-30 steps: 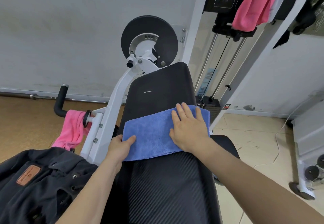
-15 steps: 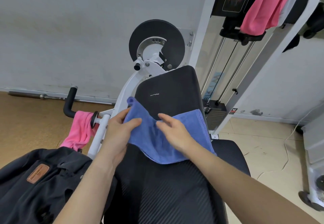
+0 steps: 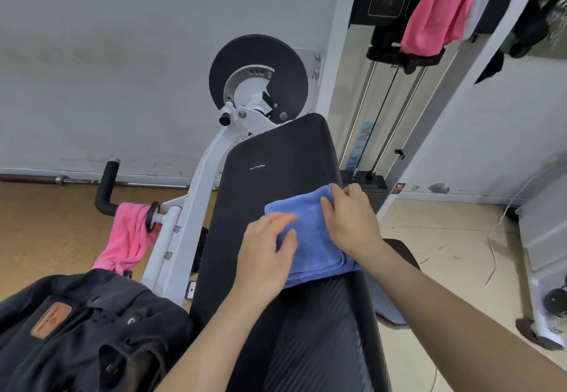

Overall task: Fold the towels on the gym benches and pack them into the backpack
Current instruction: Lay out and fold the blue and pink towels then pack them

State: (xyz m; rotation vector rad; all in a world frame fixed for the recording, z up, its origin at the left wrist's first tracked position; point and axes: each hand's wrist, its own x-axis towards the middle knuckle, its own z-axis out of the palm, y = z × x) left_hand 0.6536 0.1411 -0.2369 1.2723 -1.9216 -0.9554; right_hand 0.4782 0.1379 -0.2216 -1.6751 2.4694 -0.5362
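A blue towel (image 3: pixel 310 238) lies folded on the black padded bench (image 3: pixel 276 158), toward its right side. My left hand (image 3: pixel 267 253) rests on the towel's left part with its fingers laid loosely over the cloth. On the towel's far right corner sits my right hand (image 3: pixel 349 223), its fingers bent over the far edge and gripping it. A dark backpack (image 3: pixel 76 330) with a brown patch lies at the lower left, beside the bench. One pink towel (image 3: pixel 129 238) hangs over a handle left of the bench. Another pink towel (image 3: pixel 441 8) hangs on the machine at the upper right.
A white machine arm with a black disc (image 3: pixel 257 75) rises behind the bench. The cable weight stack (image 3: pixel 368 183) stands to the right, against the wall. A white cord (image 3: pixel 494 238) trails over the tiled floor at the right, near a white wheeled base (image 3: pixel 543 330).
My left hand carried the towel's left edge up and over to the right, folding the towel in half. My right hand shifted from the towel's middle to its far right corner.
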